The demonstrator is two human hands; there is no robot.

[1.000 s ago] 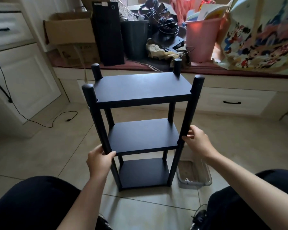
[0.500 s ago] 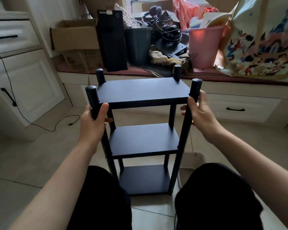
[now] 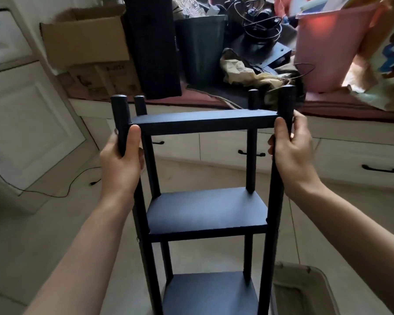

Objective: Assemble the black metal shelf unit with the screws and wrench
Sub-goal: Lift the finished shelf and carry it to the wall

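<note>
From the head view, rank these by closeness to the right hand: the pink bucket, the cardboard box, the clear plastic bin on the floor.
From the right hand:
1. Pink bucket, up on the ledge, behind and above the hand.
2. Clear plastic bin, on the floor, lower right.
3. Cardboard box, far left on the ledge.

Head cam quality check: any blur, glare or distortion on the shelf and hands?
Head view: wide-angle bowing bends the cabinet fronts; overall soft with slight motion blur, worst on the far right post top; backlit glow through the pink bin; black shelf unit shows little surface detail; left hand and right hand evenly lit, no glare.
</note>
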